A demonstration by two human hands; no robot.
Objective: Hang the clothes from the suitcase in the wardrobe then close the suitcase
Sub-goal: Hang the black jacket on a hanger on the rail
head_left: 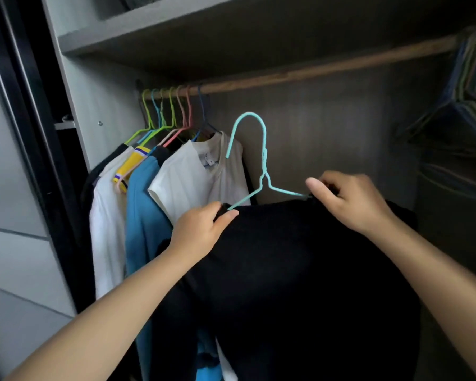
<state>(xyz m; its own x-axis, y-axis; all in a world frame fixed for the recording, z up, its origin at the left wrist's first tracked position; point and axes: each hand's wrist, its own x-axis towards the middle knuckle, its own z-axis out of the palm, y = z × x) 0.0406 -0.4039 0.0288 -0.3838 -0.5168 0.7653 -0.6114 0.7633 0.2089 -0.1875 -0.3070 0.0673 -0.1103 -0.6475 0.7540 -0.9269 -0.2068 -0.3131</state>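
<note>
Wardrobe point(99, 111) open; wooden rail point(327, 68) runs under the shelf point(154, 26). At the rail's left end, coloured hangers point(173, 111) carry a white shirt point(193, 177), a blue garment point(143, 210) and further white and dark pieces, packed close. Empty hangers point(467, 100) bunch at the right end. Black garment point(286, 270) sits on a teal hanger point(261, 160), held below the rail, hook not on it. Left hand point(201, 232) pinches the garment's left shoulder; right hand point(352, 199) pinches the right shoulder at the hanger arm.
</note>
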